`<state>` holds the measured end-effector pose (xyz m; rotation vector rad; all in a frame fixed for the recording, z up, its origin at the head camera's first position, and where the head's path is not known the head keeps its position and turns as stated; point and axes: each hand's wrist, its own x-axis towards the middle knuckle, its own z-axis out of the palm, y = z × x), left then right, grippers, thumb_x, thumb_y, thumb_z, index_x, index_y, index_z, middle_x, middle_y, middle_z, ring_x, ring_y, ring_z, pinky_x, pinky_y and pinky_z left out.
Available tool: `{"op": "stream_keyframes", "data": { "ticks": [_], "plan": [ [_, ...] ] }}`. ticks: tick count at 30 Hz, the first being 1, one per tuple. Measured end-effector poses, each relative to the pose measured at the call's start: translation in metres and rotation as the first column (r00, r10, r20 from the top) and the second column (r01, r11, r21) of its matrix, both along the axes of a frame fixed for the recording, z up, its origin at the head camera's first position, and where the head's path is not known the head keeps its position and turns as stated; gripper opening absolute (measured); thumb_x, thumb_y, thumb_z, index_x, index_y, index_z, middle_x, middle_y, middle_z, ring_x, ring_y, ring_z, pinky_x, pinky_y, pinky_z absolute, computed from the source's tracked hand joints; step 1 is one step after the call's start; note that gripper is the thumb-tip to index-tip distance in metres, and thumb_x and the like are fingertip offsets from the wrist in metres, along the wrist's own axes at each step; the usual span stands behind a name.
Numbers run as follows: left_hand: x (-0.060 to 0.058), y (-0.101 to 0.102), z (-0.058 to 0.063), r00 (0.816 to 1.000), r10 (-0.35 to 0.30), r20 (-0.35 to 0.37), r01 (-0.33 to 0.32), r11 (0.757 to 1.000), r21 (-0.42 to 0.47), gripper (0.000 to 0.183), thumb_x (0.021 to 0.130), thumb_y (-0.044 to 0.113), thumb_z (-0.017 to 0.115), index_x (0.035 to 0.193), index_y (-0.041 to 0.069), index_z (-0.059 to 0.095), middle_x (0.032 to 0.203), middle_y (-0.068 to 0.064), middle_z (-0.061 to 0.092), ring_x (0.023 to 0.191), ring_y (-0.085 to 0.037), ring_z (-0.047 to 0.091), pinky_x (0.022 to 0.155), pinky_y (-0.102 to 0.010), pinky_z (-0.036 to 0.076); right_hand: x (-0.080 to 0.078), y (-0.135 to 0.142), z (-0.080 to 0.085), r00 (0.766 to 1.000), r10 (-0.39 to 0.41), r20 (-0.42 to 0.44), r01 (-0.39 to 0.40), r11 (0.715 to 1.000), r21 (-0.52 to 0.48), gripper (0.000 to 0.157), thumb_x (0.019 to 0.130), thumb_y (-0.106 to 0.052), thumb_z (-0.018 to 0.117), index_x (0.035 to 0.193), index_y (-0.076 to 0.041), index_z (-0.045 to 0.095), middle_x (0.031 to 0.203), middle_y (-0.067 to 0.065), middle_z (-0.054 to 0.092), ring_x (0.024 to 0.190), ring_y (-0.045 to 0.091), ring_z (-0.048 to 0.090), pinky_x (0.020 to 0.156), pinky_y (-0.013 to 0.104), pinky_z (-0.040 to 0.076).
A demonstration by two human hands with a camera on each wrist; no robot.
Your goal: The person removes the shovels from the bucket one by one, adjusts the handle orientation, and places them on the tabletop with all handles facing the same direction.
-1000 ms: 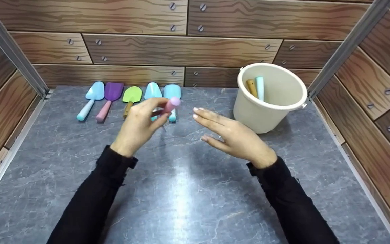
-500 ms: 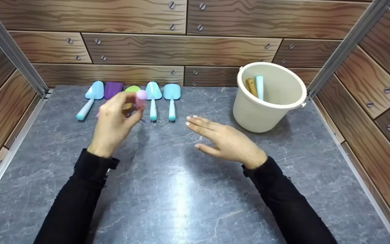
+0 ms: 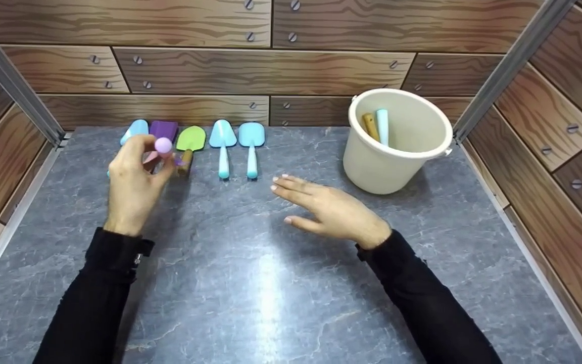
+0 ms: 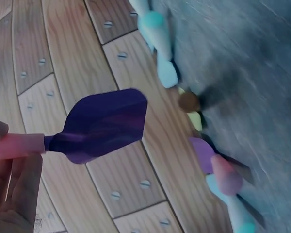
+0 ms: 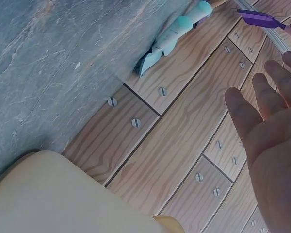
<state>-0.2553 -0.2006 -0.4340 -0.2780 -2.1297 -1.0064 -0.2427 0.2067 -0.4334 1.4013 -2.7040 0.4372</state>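
My left hand (image 3: pixel 137 182) pinches the pink handle of a small purple shovel (image 4: pixel 106 126), raised over the left end of a row of shovels. In the left wrist view its blade points away from the fingers. Below, a light blue shovel (image 3: pixel 135 129) and a purple one (image 3: pixel 163 130) with a pink handle are partly covered by the hand. A green shovel (image 3: pixel 191 138) with a brown handle and two light blue shovels, one pointed (image 3: pixel 223 135) and one squarish (image 3: pixel 251 135), lie to the right. My right hand (image 3: pixel 334 210) hovers over the table with straight fingers, holding nothing.
A cream bucket (image 3: pixel 384 172) stands at the back right, beyond my right hand. Inside it lean a brown handle (image 3: pixel 370 126) and a light blue handle (image 3: pixel 382 127). Wood-patterned walls (image 3: pixel 265 71) enclose the grey table (image 3: pixel 210 283) at the back and sides.
My left hand has moved left with the purple shovel, from above the two right-hand blue shovels to the row's left end. My right hand has drifted slightly left and lower in view.
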Motion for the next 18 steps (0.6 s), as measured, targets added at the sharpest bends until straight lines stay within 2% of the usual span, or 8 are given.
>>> {"op": "stream_keyframes", "data": {
  "ticks": [4, 10, 14, 18],
  "plan": [
    [-0.002, -0.008, -0.009, 0.999, 0.037, 0.017, -0.037, 0.999, -0.030, 0.027, 0.097, -0.006, 0.086, 0.120, -0.008, 0.071, 0.119, -0.028, 0.077, 0.116, -0.040, 0.078, 0.105, -0.005, 0.055, 0.000, 0.000, -0.001, 1.000, -0.002, 0.005, 0.002, 1.000, 0.008, 0.068, 0.121, -0.043, 0.067, 0.180, -0.015, 0.049, 0.189, 0.005, 0.047, 0.177, 0.028, 0.044, 0.143, 0.052, 0.045],
    [-0.006, -0.017, -0.024, 0.997, 0.054, 0.049, -0.052, 0.998, -0.042, 0.026, 0.096, -0.005, 0.085, 0.118, -0.007, 0.070, 0.116, -0.027, 0.076, 0.113, -0.041, 0.077, 0.103, -0.036, 0.061, -0.001, -0.001, -0.001, 1.000, 0.001, 0.023, -0.001, 1.000, 0.012, 0.066, 0.121, -0.044, 0.067, 0.179, -0.015, 0.052, 0.189, 0.006, 0.048, 0.177, 0.029, 0.045, 0.144, 0.052, 0.044],
    [-0.008, -0.020, -0.029, 0.997, 0.046, 0.066, -0.044, 0.998, -0.033, 0.026, 0.096, -0.006, 0.083, 0.119, -0.007, 0.071, 0.115, -0.026, 0.075, 0.110, -0.040, 0.075, 0.103, -0.040, 0.061, -0.002, -0.001, -0.002, 1.000, 0.000, 0.027, 0.000, 1.000, 0.020, 0.067, 0.121, -0.045, 0.066, 0.179, -0.015, 0.051, 0.189, 0.006, 0.047, 0.178, 0.029, 0.044, 0.145, 0.052, 0.043],
    [-0.010, -0.023, -0.034, 0.995, 0.037, 0.088, -0.035, 0.999, -0.025, 0.026, 0.098, -0.002, 0.084, 0.120, -0.006, 0.072, 0.116, -0.028, 0.074, 0.109, -0.044, 0.072, 0.103, -0.042, 0.056, -0.002, -0.001, -0.003, 0.999, 0.001, 0.033, -0.001, 1.000, 0.028, 0.067, 0.121, -0.046, 0.065, 0.179, -0.016, 0.050, 0.189, 0.007, 0.047, 0.178, 0.029, 0.043, 0.146, 0.052, 0.042]
  ]
}}
